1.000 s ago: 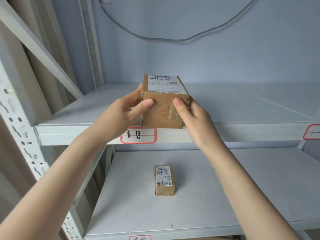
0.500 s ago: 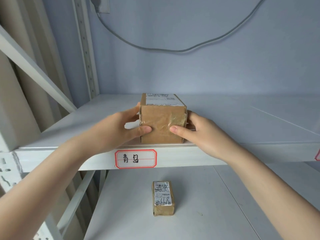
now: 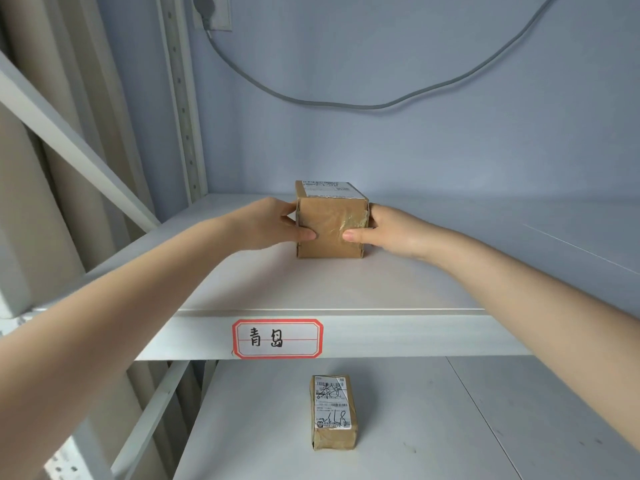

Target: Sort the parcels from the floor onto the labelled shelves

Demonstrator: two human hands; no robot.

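Observation:
A brown cardboard parcel [image 3: 329, 225], taped and with a white shipping label on top, rests on the upper white shelf [image 3: 346, 289], well back from the front edge. My left hand [image 3: 273, 225] grips its left side with the thumb across the front face. On the other side my right hand [image 3: 384, 232] holds it the same way. A red-bordered label [image 3: 277, 338] with handwritten characters is stuck on that shelf's front edge.
A smaller taped parcel [image 3: 333, 412] lies on the lower shelf [image 3: 433, 427] below. A grey cable [image 3: 363, 105] hangs along the blue back wall from a socket [image 3: 211, 12]. A shelf upright [image 3: 181, 98] and a diagonal brace [image 3: 69, 140] stand at left.
Both hands have set the parcel down on the upper shelf and slid it from the front edge toward the back. The view has moved closer and higher.

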